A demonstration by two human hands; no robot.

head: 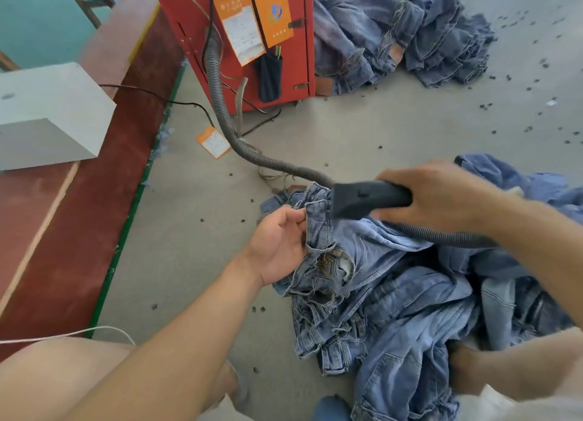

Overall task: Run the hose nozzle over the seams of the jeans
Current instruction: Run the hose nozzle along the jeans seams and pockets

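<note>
Jeans (318,228) pinched by left hand (277,247), right hand (441,196) gripping black nozzle (362,198), orange tags' (273,13) print unreadable

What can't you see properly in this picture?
All in the head view:
- Nozzle mouth: faces away into the jeans, so contact with the seam is unclear.
- Right hand palm side: turned away around the nozzle grip.
- Orange tags on the red machine: print too small to read.
- Left hand fingertips: tucked behind the denim they grip.

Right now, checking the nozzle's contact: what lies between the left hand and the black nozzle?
In the head view, only a raised fold of blue denim jeans, pinched by the left hand, touching the black nozzle.
</note>
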